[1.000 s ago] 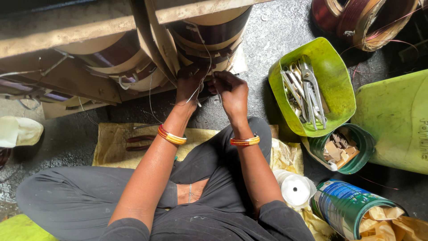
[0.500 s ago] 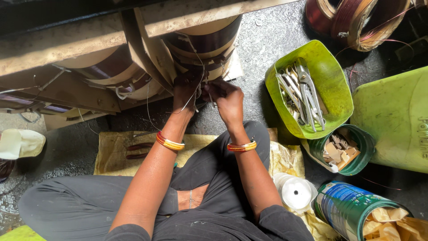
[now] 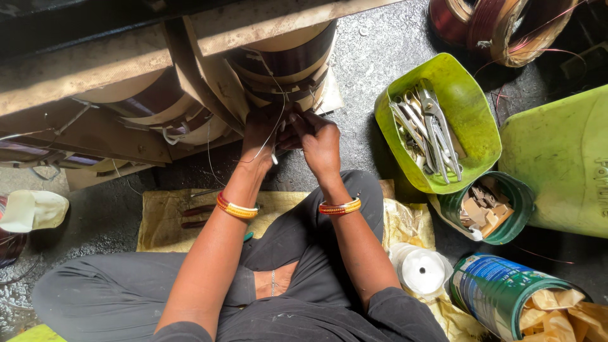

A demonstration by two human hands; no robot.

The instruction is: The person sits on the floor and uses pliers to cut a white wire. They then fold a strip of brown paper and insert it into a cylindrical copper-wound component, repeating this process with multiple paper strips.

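Observation:
My left hand [image 3: 261,134] and my right hand [image 3: 320,142] are raised together against the bottom of a large wound coil [image 3: 288,60] set in a rusty metal frame [image 3: 190,38]. Both pinch a thin pale thread [image 3: 273,126] that runs from the coil down between them. The fingertips are in shadow against the coil's paper wrap. Each wrist wears an orange and yellow bangle. I sit cross-legged in dark trousers on the floor below.
A green tub [image 3: 443,126] of metal spanners stands to the right, with a small green pot [image 3: 491,209] of wood pieces, a tin [image 3: 500,294] of paper scraps and a white tape roll [image 3: 421,271]. Copper wire spools [image 3: 500,25] lie at top right. Yellow sacking [image 3: 164,218] holds red-handled pliers.
Both hands stay at the coil with the thread; the view has shifted slightly, and the hands sit a little lower and closer together.

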